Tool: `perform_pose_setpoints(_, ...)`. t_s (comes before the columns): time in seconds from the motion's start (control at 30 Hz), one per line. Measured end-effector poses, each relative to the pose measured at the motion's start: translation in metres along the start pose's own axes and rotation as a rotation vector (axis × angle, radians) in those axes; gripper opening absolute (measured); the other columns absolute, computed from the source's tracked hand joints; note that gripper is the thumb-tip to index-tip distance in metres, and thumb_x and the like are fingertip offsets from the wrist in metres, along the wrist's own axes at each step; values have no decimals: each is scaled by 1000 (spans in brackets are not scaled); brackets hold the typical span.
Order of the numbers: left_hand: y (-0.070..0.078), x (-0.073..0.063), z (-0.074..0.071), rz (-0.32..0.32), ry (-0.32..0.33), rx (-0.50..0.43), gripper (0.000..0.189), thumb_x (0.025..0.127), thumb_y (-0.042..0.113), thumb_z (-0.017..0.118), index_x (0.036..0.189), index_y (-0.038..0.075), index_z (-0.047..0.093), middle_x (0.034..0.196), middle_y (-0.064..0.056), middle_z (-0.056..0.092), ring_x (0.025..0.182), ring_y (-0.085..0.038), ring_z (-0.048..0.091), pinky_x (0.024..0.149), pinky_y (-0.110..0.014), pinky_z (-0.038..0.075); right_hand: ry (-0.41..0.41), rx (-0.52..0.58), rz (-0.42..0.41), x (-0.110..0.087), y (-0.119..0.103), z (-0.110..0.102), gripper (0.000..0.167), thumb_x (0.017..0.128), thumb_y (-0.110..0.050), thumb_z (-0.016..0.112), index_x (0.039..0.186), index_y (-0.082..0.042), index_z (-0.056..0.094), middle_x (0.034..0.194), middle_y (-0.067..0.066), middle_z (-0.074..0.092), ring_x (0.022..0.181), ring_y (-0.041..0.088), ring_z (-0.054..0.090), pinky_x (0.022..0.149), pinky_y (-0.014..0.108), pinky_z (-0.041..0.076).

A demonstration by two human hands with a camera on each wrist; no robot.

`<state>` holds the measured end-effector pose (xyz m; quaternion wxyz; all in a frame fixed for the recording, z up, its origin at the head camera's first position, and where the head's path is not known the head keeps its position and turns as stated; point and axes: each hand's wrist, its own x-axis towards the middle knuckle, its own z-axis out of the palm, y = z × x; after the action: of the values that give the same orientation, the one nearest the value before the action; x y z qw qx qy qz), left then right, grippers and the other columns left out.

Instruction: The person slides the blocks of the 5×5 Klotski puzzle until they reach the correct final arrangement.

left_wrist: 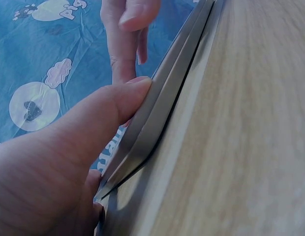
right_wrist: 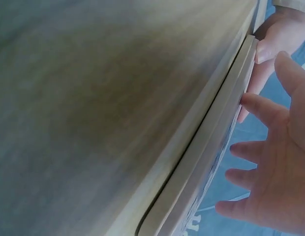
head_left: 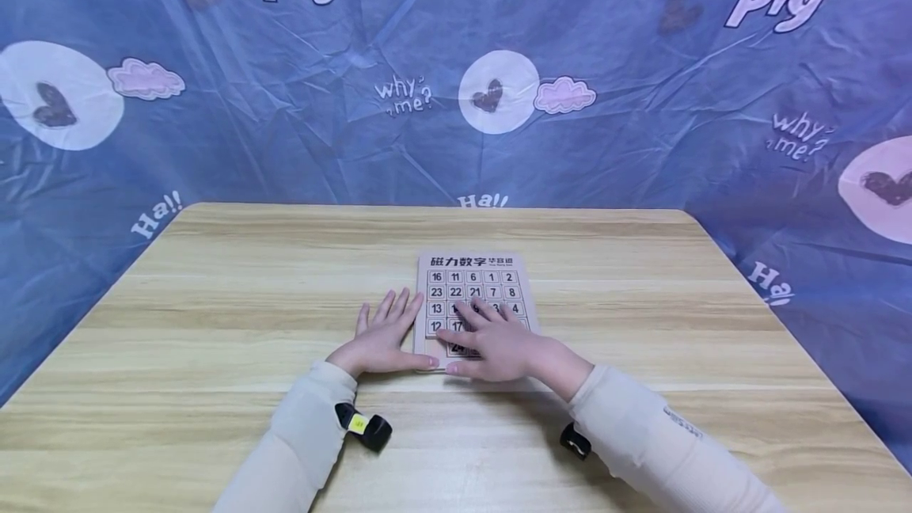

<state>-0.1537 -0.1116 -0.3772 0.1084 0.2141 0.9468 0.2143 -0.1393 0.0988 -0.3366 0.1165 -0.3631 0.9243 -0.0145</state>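
Observation:
A pale number sliding puzzle [head_left: 470, 261] lies flat on the table, its square tiles printed with dark numbers. The bottom row has a gap at its left end, beside the tile 24. My left hand [head_left: 385, 341] lies along the board's left edge with fingers spread and straight; in the left wrist view its thumb [left_wrist: 128, 96] rests on the near rim. Over the lower right tiles is my right hand [head_left: 499, 343], fingers spread, hiding several of them. The right wrist view shows its index fingertip [right_wrist: 248, 100] touching the board's face, the other fingers raised off it.
The wood-grain table [head_left: 249, 283] extends to both sides of the board and behind it. A blue printed cloth [head_left: 427, 149] hangs beyond the far edge and at both sides. Each sleeve carries a small black wrist camera [head_left: 374, 432].

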Motion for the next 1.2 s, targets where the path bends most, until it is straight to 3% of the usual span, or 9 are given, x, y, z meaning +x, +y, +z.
perform_pose_setpoints(0.33, 0, 0, 3, 2, 6, 12, 103, 66, 65, 55, 140, 13, 7, 142, -13, 0, 127, -29, -7, 94, -53, -12, 52, 0, -11, -12, 4, 3, 62, 82, -60, 34, 134, -27, 32, 141, 13, 12, 126, 36, 8, 93, 59, 9)
perform_pose_setpoints(0.57, 1, 0, 3, -2, 3, -6, 103, 65, 64, 57, 140, 13, 7, 142, -12, -1, 127, -29, -8, 94, -53, -12, 115, 45, 6, -48, 24, -1, 61, 83, -55, 39, 133, -19, 37, 140, 16, 14, 125, 39, 8, 93, 60, 8)
perform_pose_setpoints(0.83, 0, 1, 1, -1, 0, -12, 103, 65, 64, 57, 140, 13, 7, 142, -13, -1, 127, -29, -8, 94, -53, -12, 137, 76, 67, -90, 44, 11, 60, 84, -53, 41, 127, -12, 45, 137, 20, 21, 123, 41, 14, 90, 62, 15)
perform_pose_setpoints(0.97, -1, 1, 1, 2, 0, -6, 103, 65, 65, 56, 140, 13, 7, 142, -12, -1, 127, -29, -8, 94, -53, -12, 153, 83, 59, -93, 45, 14, 60, 84, -53, 40, 126, -11, 47, 137, 20, 23, 122, 42, 15, 89, 63, 16)
perform_pose_setpoints(1.2, 0, 1, 2, -3, 0, -9, 104, 64, 65, 57, 140, 14, 6, 142, -12, -2, 127, -28, -9, 94, -52, -13, 135, 90, 39, -80, 37, 10, 61, 83, -55, 41, 126, -12, 46, 137, 19, 22, 123, 41, 13, 90, 63, 14)
